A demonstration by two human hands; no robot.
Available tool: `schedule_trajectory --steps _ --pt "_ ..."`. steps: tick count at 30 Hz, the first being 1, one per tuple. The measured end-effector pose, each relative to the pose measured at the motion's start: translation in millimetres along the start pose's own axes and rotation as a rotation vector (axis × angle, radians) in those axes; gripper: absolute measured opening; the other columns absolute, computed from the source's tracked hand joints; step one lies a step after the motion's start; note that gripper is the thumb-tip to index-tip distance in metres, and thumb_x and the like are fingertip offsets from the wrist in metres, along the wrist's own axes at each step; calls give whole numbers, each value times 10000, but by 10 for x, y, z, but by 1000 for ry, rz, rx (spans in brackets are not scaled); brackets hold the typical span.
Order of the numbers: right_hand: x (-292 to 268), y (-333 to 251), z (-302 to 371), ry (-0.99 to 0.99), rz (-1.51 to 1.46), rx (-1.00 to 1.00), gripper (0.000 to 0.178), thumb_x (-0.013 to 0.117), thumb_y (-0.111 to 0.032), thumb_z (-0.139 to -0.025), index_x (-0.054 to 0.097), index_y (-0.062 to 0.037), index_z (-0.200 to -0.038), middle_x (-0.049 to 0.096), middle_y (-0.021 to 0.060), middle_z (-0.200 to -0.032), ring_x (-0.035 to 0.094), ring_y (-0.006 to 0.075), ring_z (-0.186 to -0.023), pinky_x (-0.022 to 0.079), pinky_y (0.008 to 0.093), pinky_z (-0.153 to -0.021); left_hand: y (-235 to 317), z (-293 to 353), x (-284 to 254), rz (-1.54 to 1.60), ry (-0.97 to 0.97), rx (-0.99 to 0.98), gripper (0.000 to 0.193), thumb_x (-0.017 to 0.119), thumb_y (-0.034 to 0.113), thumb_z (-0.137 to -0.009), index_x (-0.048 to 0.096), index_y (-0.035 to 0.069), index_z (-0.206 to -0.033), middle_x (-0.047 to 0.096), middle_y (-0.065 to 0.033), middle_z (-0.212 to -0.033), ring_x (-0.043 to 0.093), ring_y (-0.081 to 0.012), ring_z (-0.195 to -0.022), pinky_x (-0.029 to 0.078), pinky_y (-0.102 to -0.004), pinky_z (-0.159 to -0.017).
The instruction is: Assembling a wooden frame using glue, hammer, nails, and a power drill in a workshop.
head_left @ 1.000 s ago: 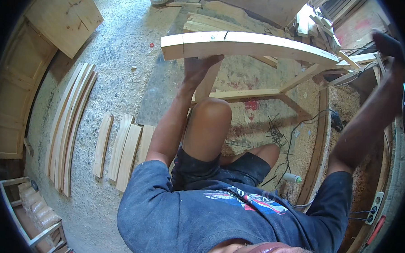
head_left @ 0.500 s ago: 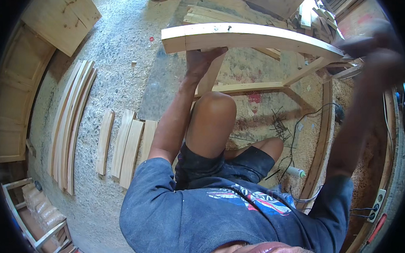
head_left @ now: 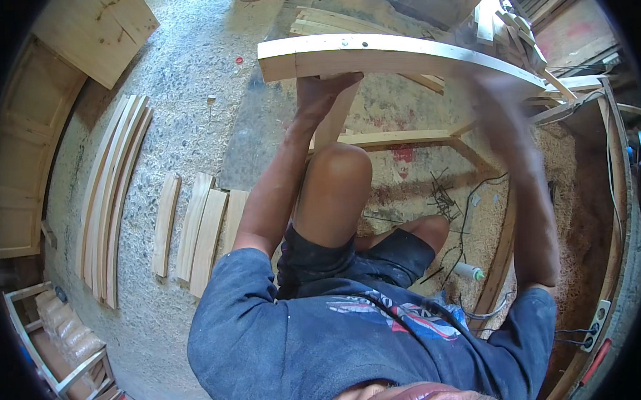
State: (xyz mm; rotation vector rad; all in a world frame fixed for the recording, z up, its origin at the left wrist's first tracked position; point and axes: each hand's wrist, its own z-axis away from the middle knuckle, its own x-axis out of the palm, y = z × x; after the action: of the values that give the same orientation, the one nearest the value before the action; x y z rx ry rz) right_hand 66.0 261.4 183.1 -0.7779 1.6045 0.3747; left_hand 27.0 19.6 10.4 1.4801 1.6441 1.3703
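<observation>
A pale wooden frame [head_left: 396,137] stands in front of me, with a thick, curved beam [head_left: 400,53] along its top. Two small dark spots, perhaps nail heads, show on the beam's upper face near its left end. My left hand [head_left: 321,98] is closed around the frame just under that end, where an upright piece meets the beam. Over the right part of the beam, my right hand [head_left: 493,96] is smeared by motion. Its fingers cannot be made out, nor whether anything is in them.
Long curved wooden strips [head_left: 113,202] and shorter boards [head_left: 200,230] lie on the floor to my left. A black cable [head_left: 465,229] and a small bottle [head_left: 469,271] are near my right knee. Offcuts [head_left: 506,31] are piled at the far right. A power strip [head_left: 596,324] sits lower right.
My right hand has swung from the far right, beyond the beam's end, leftward over the beam. My left hand keeps its hold, and the beam has shifted very slightly.
</observation>
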Motion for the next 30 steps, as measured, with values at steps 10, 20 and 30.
schedule_trajectory --steps 10,20,30 --pt "-911 599 130 629 6 149 307 647 -272 -975 697 -34 -1162 678 56 -780 628 169 -627 478 300 -548 -57 -138 261 -41 -20 48 514 911 160 -751 698 29 -1201 718 -85 -1119 671 -189 -1055 548 -362 -932" --pt "244 234 1277 325 -788 410 492 573 -71 -1014 476 -43 -1495 620 18 -802 561 104 -643 430 272 -574 -37 -163 234 -119 -67 22 560 909 134 -744 672 31 -1241 699 -87 -1159 658 -202 -1073 541 -366 -946" --pt "1062 432 2002 95 -393 367 543 607 -25 -939 515 -45 -1474 561 111 -793 542 240 -647 476 376 -631 -65 -109 118 31 -56 117 415 816 135 -853 662 14 -1218 691 -73 -1130 660 -180 -1022 547 -341 -905"
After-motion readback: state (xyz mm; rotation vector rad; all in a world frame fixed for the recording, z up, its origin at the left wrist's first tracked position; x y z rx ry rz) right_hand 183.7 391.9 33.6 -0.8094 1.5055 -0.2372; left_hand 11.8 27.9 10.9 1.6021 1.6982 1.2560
